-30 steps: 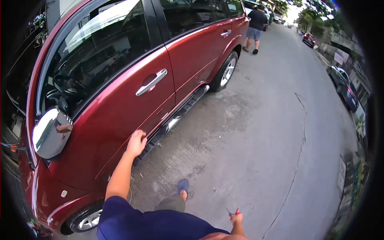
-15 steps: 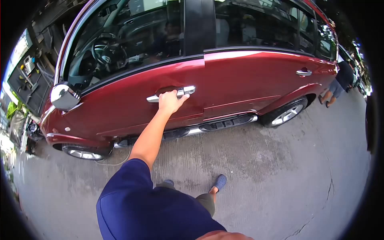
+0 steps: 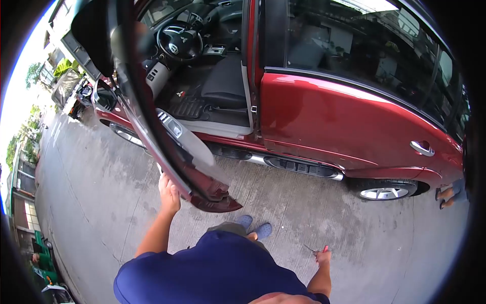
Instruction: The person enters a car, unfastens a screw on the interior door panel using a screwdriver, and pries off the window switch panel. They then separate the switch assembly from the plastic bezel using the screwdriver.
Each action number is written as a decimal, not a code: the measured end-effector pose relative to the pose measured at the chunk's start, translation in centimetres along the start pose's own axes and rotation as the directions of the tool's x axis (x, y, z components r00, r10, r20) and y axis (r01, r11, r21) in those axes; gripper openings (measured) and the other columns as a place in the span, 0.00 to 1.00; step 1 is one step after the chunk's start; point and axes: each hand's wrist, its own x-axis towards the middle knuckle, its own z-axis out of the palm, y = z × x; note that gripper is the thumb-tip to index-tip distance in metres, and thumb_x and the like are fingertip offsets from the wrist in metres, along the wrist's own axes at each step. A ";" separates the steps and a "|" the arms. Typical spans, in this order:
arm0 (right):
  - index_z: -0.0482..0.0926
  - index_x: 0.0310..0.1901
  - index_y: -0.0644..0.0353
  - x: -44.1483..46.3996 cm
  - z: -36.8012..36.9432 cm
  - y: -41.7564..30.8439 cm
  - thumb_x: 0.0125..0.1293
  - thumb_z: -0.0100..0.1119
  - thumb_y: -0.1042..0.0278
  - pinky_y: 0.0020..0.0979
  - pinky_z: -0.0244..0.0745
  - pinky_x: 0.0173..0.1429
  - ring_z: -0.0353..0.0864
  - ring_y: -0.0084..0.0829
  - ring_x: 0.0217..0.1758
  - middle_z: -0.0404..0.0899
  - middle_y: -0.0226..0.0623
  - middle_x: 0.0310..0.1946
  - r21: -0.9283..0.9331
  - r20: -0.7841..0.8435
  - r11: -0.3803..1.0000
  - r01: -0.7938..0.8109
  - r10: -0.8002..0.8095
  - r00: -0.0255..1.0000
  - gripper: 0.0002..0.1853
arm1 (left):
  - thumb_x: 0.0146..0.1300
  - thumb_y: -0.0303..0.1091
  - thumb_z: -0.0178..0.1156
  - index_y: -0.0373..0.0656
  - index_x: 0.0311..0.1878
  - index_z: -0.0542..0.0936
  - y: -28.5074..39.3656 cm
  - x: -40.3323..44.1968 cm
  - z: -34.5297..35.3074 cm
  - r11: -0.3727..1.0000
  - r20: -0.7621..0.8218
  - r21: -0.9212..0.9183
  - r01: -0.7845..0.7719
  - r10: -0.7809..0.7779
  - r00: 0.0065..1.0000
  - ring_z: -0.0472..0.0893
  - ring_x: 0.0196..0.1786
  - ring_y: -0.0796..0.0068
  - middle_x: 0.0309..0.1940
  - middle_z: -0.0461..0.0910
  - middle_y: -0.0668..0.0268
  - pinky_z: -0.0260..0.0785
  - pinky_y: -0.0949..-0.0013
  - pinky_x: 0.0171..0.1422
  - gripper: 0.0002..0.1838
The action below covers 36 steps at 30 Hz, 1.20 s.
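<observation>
The red car's front door [image 3: 167,147] stands swung out towards me, its inner panel [image 3: 185,142] with window switches facing the cabin. My left hand [image 3: 169,195] is closed at the outer face of that door, on the door handle [image 3: 160,168], which is mostly hidden by the door and fingers. Low at my right side, my right hand [image 3: 322,257] is closed on a small tool with a red end [image 3: 326,248] and a thin dark shaft; its exact kind is too small to make out. Through the doorway show the steering wheel [image 3: 178,42] and a dark front seat [image 3: 225,83].
The rear door [image 3: 344,121] is shut, above a side step [image 3: 304,166] and the rear wheel [image 3: 385,191]. Another person's feet [image 3: 444,198] show by the car's rear. A green vehicle [image 3: 45,258] stands at lower left, and a motorcycle [image 3: 81,99] beyond the front.
The front door has gone from shut to wide open, swinging out with my left hand at its handle. My right hand and its red-ended tool have come into view. My feet are closer together.
</observation>
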 end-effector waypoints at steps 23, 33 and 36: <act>0.75 0.31 0.58 -6.2 41.9 -52.4 0.58 0.81 0.69 0.35 0.79 0.37 0.81 0.25 0.29 0.83 0.34 0.27 -0.023 0.806 0.387 0.922 -0.539 0.247 0.17 | 0.81 0.49 0.51 0.39 0.63 0.83 -9.2 -23.7 -7.7 -0.202 -0.218 0.154 0.967 -0.962 -0.166 0.78 0.68 0.49 0.64 0.81 0.50 0.67 0.49 0.78 0.25; 0.78 0.33 0.65 -6.5 48.8 -69.5 0.53 0.78 0.65 0.43 0.82 0.51 0.89 0.47 0.40 0.86 0.49 0.31 -0.060 0.697 0.327 0.943 -0.663 0.274 0.17 | 0.81 0.48 0.53 0.40 0.63 0.82 -3.6 -16.7 -2.4 -0.165 -0.014 -0.178 0.970 -0.985 -0.170 0.79 0.68 0.53 0.64 0.82 0.52 0.68 0.51 0.78 0.23; 0.82 0.40 0.66 -9.2 48.4 -73.7 0.53 0.79 0.63 0.43 0.83 0.54 0.90 0.49 0.42 0.88 0.52 0.34 -0.069 0.684 0.312 0.948 -0.676 0.272 0.19 | 0.82 0.48 0.53 0.40 0.63 0.82 -2.4 -10.6 -2.0 -0.159 0.117 -0.461 0.873 -0.986 -0.118 0.79 0.67 0.55 0.64 0.82 0.53 0.69 0.51 0.78 0.23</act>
